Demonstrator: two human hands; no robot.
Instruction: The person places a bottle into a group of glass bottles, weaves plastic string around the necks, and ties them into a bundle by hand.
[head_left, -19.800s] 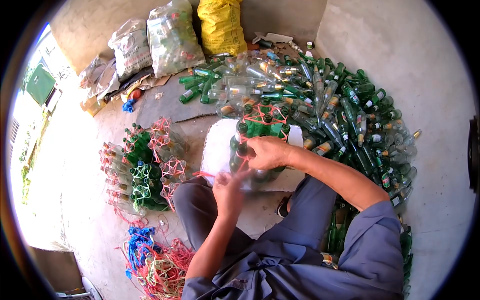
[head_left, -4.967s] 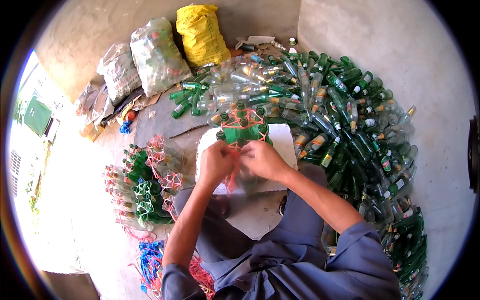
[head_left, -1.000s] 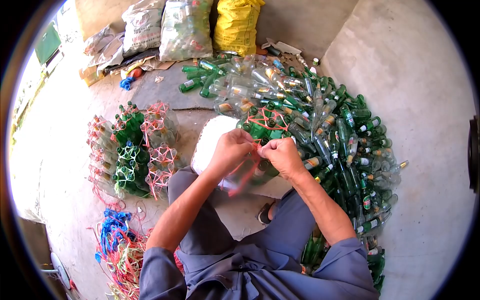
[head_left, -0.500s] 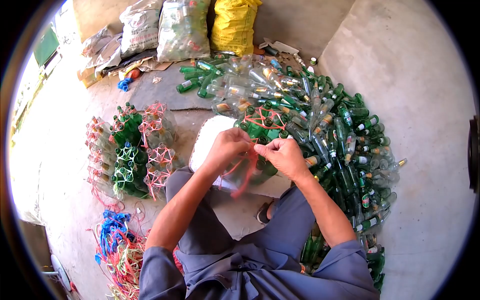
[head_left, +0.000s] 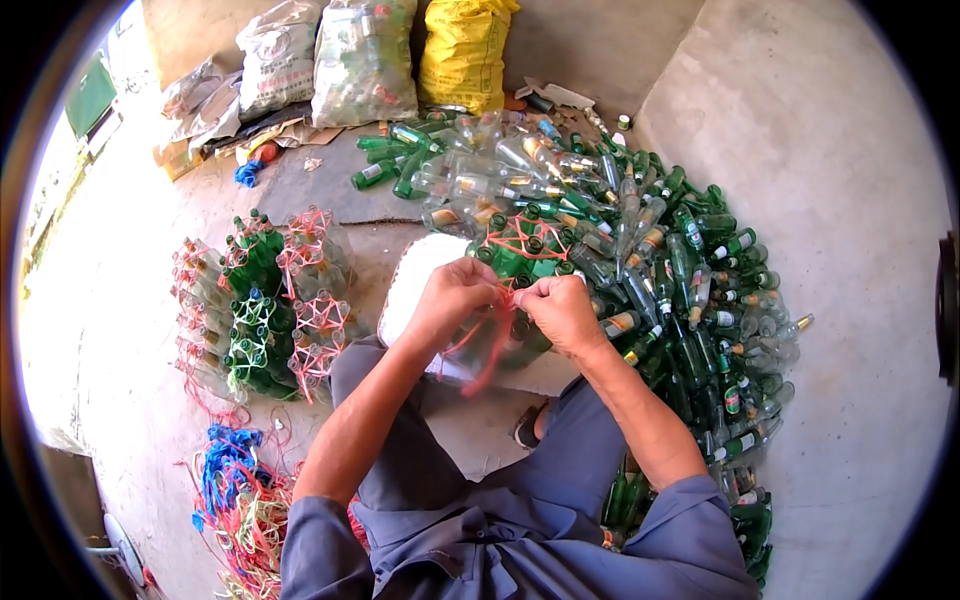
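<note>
A bundle of green glass bottles (head_left: 512, 262) stands upright in front of me, its necks laced together with red plastic twine (head_left: 528, 238). My left hand (head_left: 462, 296) is closed, thumb and fingers pinching the twine at the near side of the bundle. Close beside it, my right hand (head_left: 558, 308) is closed too, pinching the same twine between thumb and forefinger. Loose red ends dangle, blurred, below my left hand. The bundle rests on a white pad (head_left: 408, 285), and my hands cover part of its near bottles.
Tied bottle bundles (head_left: 262, 318) stand on the left. A large heap of loose green and clear bottles (head_left: 690, 260) curves round the right. Tangled twine (head_left: 250, 510) lies at lower left. A yellow sack (head_left: 465, 55) and white sacks (head_left: 367, 65) stand against the back wall.
My right hand has shifted slightly and its fingers have curled in more tightly at the twine. The left hand stays nearly in place, while the hanging red ends sway.
</note>
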